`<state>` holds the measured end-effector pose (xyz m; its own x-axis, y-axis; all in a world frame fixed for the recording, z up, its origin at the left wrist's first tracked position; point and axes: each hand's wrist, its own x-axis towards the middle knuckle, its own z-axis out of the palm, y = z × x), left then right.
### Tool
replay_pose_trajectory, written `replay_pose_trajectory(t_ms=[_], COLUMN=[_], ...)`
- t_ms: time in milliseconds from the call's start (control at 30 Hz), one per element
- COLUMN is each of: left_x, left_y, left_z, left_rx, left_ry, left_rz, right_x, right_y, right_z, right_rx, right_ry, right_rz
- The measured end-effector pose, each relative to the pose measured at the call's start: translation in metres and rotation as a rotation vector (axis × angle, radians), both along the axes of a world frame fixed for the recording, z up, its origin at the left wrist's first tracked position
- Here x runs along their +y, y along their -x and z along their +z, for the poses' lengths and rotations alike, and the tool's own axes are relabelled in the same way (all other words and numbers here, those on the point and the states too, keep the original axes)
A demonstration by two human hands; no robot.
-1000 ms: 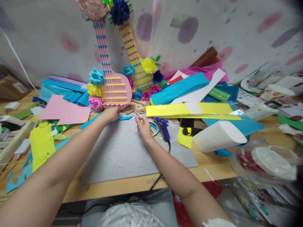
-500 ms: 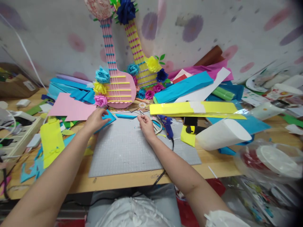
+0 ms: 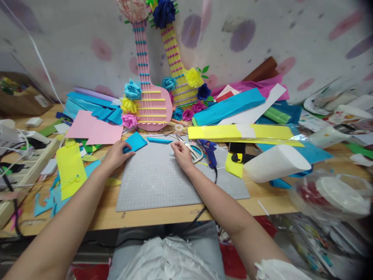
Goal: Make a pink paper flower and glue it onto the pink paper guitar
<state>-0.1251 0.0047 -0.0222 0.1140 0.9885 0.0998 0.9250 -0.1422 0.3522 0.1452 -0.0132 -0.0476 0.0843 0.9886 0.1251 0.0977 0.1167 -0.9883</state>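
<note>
My left hand (image 3: 116,156) is at the upper left corner of a grey cutting mat (image 3: 154,182), its thumb and fingers closed on the left edge of a folded piece of blue paper (image 3: 136,142). To the right, my right hand (image 3: 182,154) is held in a pinch above the mat. Whatever lies between its fingertips is too small to make out. Just beyond these fingers is a narrow blue folded strip (image 3: 159,140). Scissors with pale handles (image 3: 198,154) lie beside my right hand, partly covered by it. A blue glue gun (image 3: 209,151) rests further right.
Two paper guitars with flowers, one pink (image 3: 155,105) and one yellow (image 3: 177,76), lean against the wall. Yellow wrapped paper (image 3: 221,132) and a white roll (image 3: 276,163) lie at right. Pink paper (image 3: 93,130), yellow scraps (image 3: 71,171) and a power strip (image 3: 32,171) are at left.
The view has shifted slightly. My left hand has drawn back toward the left edge of the blue paper, which now shows more fully. My right hand stays pinched beside the scissors.
</note>
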Motion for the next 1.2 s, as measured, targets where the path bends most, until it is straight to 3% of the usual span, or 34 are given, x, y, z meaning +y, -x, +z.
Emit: replay_pose_trajectory(t_ms=[600,933,1067,1200], left_x=[0.005,0.002,0.004,0.007], left_y=[0.008,0.002,0.003,0.006], left_z=[0.004,0.008,0.007,0.003], left_rx=[-0.266,-0.214,-0.335,-0.435], left_ry=[0.185,0.054,0.1,0.198], left_rz=[0.155,0.269,0.35,0.41], right_x=[0.001,-0.004,-0.003,0.002], right_y=[-0.001,0.006,0.017,0.04], right_z=[-0.001,0.006,0.014,0.018], right_rx=[0.017,-0.214,-0.286,-0.554], right_ry=[0.023,-0.028,-0.05,-0.085], right_rz=[-0.001,0.074,0.147,0.301])
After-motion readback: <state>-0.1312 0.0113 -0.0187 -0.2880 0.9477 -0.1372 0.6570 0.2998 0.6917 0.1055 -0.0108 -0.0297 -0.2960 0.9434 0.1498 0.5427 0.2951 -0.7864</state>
